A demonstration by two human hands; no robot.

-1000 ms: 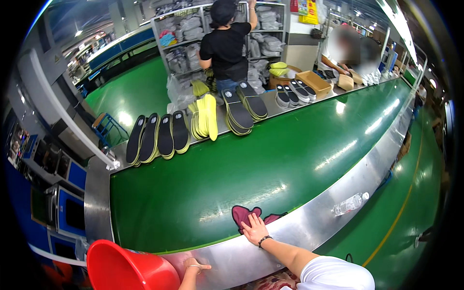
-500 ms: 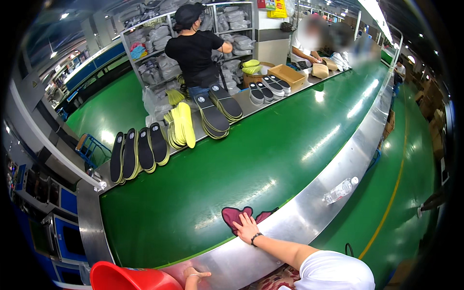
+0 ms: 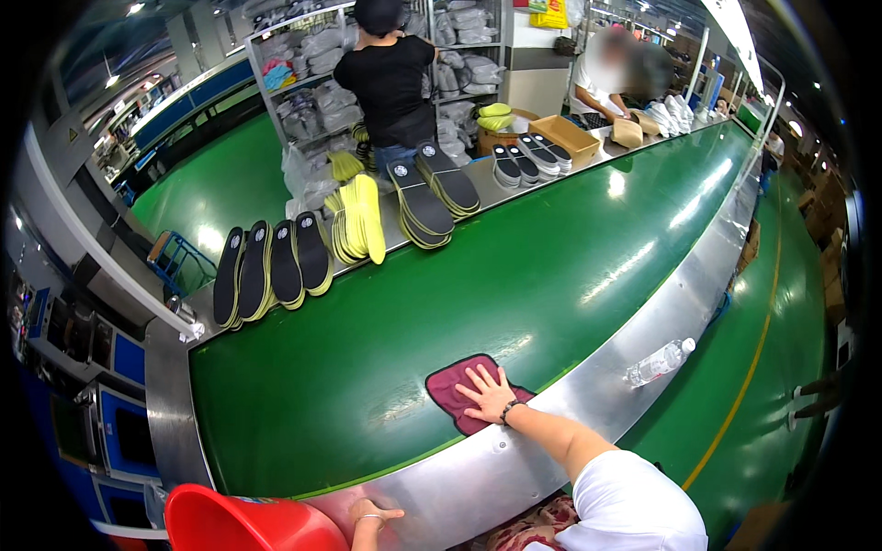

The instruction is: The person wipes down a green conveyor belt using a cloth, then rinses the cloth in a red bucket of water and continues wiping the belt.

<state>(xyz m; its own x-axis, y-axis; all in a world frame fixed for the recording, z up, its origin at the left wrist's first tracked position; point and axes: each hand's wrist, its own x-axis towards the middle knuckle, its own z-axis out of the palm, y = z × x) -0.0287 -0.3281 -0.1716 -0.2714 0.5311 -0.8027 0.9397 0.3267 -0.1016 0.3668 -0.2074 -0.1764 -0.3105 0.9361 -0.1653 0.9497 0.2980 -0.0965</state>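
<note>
A maroon cloth piece [image 3: 450,386] with dark edging lies mostly spread on the green belt, one side reaching the metal rim. My right hand [image 3: 491,397] rests on it, palm down and fingers spread, gripping nothing. My left hand [image 3: 372,512] is on the metal rim [image 3: 441,487] beside a red bucket [image 3: 230,523]. Its thumb points out to the right and it appears to hold nothing; the other fingers barely show.
Stacked insoles, black [image 3: 253,275] and yellow [image 3: 354,220], line the belt's far edge, with a cardboard box [image 3: 565,138] farther right. A clear plastic bottle [image 3: 660,363] lies on the near rim. One person [image 3: 390,92] stands at the shelves; another [image 3: 597,87] works across the belt.
The maroon cloth has gone from crumpled and folded to spread flatter. My right hand has shifted slightly right and up, its fingers wider apart. The left hand has barely moved.
</note>
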